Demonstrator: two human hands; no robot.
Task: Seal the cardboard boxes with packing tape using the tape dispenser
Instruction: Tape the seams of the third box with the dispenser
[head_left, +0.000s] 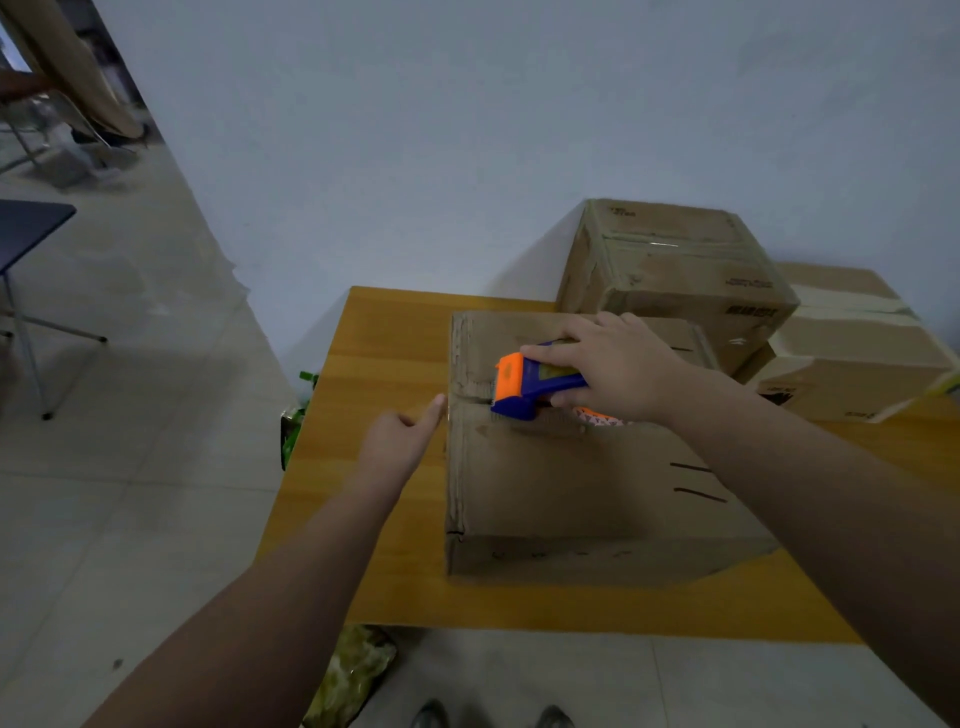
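Three cardboard boxes, one tape dispenser and two hands, all listed from the single head view.

Head view, item one: the front box (571, 483), lying flat on the yellow table (384, 364), with its centre seam running left to right. It is judged stiff but dentable. The flaps would likely sag under hard pressure, so it is best steadied at an edge or corner.

Item two: the tape dispenser (524, 382), blue with an orange nose, resting on the box top near the left end of the seam. It is judged to be light, hard plastic, with a cutting edge at the nose, so it should be held by the body, well back from there. The tape roll (597, 415) shows just below the palm.

Item three: the right hand (608, 364), wrapped over the dispenser body with the thumb on the near side. The forearm reaches in from the right across the box.

Item four: the left hand (400, 441), holding nothing. The forefinger (434, 408) is stretched toward the box's upper left edge and the other fingers are loosely folded. Blur hides whether it makes contact.

Item five: two further boxes (675, 270), behind and to the right, set against each other, with tape apparently already across their tops.
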